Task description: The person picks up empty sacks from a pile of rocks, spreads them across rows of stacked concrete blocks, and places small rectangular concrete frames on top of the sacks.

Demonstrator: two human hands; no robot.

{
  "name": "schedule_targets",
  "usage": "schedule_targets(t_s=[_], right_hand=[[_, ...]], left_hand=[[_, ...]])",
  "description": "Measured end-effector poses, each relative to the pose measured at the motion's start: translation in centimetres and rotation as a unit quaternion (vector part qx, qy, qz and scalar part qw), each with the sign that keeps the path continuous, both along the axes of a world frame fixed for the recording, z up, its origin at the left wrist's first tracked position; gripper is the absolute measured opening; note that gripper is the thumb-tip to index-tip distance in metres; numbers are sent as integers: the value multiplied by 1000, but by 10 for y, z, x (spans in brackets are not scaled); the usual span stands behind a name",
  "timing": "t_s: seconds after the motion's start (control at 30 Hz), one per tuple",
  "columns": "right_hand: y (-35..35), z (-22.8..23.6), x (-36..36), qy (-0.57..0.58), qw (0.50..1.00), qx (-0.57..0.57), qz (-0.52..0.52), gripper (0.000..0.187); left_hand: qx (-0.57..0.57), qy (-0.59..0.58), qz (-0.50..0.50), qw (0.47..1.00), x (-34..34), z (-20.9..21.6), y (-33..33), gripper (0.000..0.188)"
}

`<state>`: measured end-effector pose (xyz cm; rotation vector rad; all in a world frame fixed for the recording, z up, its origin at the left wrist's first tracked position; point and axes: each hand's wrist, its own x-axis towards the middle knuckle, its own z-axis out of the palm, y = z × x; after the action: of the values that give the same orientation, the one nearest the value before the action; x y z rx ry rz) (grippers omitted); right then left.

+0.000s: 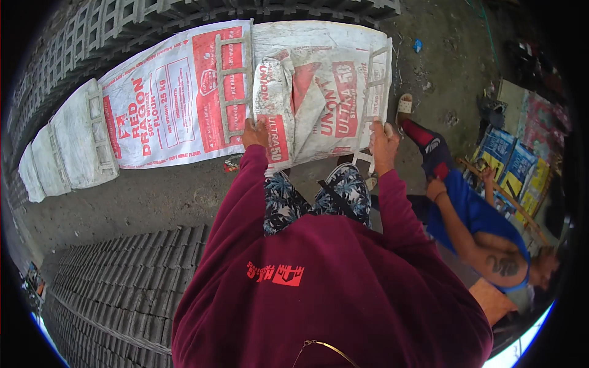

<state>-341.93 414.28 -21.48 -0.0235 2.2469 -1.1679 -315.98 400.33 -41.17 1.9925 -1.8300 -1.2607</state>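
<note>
A worn white sack with red print [337, 98] lies spread flat in front of me. My left hand [256, 133] is closed at its near left edge, where it meets a second white-and-red flour sack [162, 98]. My right hand [385, 144] is closed on the near right corner, thumb on top. Grey ladder-shaped hollow blocks lie on the sacks: one block [219, 86] beside my left hand, another block [372, 80] just beyond my right. What is under the sacks is mostly hidden.
Rows of grey hollow blocks [92, 34] stand along the far left; more stacked blocks [129, 276] fill the near left. At right, a person in a blue sleeveless top [469, 208] is close by, near a wooden stick [509, 199] and yellow-and-blue sacks [512, 162].
</note>
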Motion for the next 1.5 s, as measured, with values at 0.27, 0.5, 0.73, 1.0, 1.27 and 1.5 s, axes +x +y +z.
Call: schedule_targets(t_s=[0.27,0.5,0.73,1.0,1.27,1.5], right_hand=[[24,-16,11,145,982,33,119,44],[2,-43,47,193,948,82,239,36],[-36,-65,86,207,944,54,253,31],[-54,-102,163,186,867,114,449,37],[143,-85,40,-11,888,187,420,33],[322,-47,-135,-141,959,229,87,28]], left_hand=[[-3,-11,17,1000,13,-17,6,40],[6,-43,11,999,12,-9,-2,43],[4,-26,46,999,10,-1,-3,43],[-2,-34,25,999,13,-4,-5,40],[-67,-71,49,994,44,-4,26,31],[48,-24,194,980,109,33,100,33]])
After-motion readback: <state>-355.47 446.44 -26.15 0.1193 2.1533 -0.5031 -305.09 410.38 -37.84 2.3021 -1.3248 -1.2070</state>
